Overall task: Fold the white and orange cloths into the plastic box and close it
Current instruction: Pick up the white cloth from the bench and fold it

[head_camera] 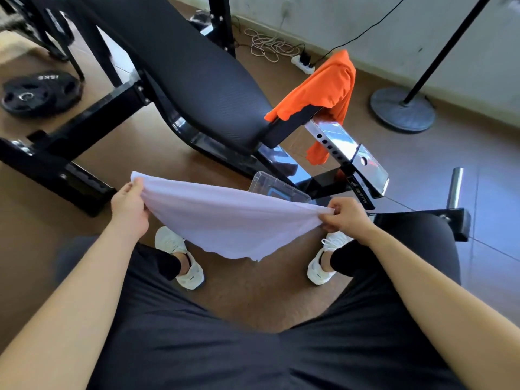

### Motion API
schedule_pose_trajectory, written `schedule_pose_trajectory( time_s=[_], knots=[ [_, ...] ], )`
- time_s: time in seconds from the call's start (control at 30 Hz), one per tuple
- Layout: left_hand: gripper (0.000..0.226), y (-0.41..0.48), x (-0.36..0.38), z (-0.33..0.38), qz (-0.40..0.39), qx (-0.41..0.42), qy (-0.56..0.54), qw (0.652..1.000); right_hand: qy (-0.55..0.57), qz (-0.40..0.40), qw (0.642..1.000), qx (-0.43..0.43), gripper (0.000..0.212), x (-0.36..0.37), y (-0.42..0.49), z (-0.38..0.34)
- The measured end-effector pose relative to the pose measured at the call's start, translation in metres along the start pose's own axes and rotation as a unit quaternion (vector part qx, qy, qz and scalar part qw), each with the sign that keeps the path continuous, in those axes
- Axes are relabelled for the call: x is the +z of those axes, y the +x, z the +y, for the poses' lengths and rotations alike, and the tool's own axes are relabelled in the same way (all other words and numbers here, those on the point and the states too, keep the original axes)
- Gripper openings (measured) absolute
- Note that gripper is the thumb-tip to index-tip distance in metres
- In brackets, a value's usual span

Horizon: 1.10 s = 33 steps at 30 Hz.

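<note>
We've got the soft white cloth (225, 218) stretched between us, left hand (130, 205) and right hand (344, 216) each pinching a corner; it sags above the clear plastic box (277, 190). Orange cloth (323, 88) droops, crumpled, off the bench (197, 80).

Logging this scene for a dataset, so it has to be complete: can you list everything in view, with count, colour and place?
white cloth: one, white, stretched between both hands
orange cloth: one, orange, draped over the bench's end
plastic box: one, clear, by the bench frame, partly hidden behind the white cloth
weight bench: one, black, centre
weight plate: one, black, floor at left
power strip: one, white, floor by the wall
cord: one coil, white, beside the power strip
stand base: one, grey, floor at right
shoes: two, white, on the feet
left hand: pinches the cloth's left corner
right hand: pinches its right corner
</note>
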<state>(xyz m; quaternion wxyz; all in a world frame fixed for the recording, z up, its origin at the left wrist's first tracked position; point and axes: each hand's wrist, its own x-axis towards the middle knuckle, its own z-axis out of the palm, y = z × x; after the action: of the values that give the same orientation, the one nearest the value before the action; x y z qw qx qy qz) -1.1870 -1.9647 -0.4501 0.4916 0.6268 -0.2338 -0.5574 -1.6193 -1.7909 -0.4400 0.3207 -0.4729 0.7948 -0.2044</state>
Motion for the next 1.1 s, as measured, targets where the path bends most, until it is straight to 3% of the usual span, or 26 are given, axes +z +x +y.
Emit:
schedule_pose_trajectory(
  time_s=[0.1, 0.17, 0.23, 0.33, 0.53, 0.73, 0.83, 0.93, 1.1],
  knots=[
    [0.009, 0.006, 0.0, -0.004, -0.008, -0.005, 0.025, 1.0, 0.153, 0.053, 0.987, 0.008, 0.017, -0.009, 0.002, -0.007],
    [0.029, 0.007, 0.001, -0.005, -0.012, -0.003, 0.039, 0.999, 0.195, 0.078, 0.978, -0.005, 0.014, -0.017, 0.005, -0.015],
    [0.038, 0.006, 0.004, -0.004, -0.018, 0.003, 0.048, 0.999, 0.158, 0.083, 0.983, -0.037, 0.015, -0.025, 0.01, -0.022],
    [0.014, -0.001, 0.013, 0.0, -0.04, 0.011, 0.053, 0.998, 0.056, 0.032, 0.996, -0.061, 0.032, -0.033, 0.016, -0.032],
    [0.014, -0.003, 0.021, 0.0, -0.079, 0.045, 0.124, 0.988, 0.043, -0.007, 0.999, -0.025, 0.044, -0.048, 0.023, -0.04],
    [0.022, -0.009, 0.016, -0.002, -0.143, 0.085, 0.216, 0.962, -0.021, 0.068, 0.996, -0.047, 0.005, -0.042, 0.012, -0.015],
    [0.015, -0.019, 0.007, 0.001, -0.178, 0.116, 0.255, 0.943, -0.02, 0.105, 0.993, -0.039, 0.008, -0.04, 0.009, -0.001],
    [0.021, -0.034, 0.0, 0.0, -0.211, 0.156, 0.353, 0.898, 0.075, 0.162, 0.984, 0.024, 0.027, -0.043, 0.014, 0.004],
    [0.011, -0.043, -0.003, -0.015, -0.276, 0.187, 0.555, 0.762, 0.19, 0.207, 0.959, 0.045, 0.018, -0.042, 0.016, -0.002]
  ],
)
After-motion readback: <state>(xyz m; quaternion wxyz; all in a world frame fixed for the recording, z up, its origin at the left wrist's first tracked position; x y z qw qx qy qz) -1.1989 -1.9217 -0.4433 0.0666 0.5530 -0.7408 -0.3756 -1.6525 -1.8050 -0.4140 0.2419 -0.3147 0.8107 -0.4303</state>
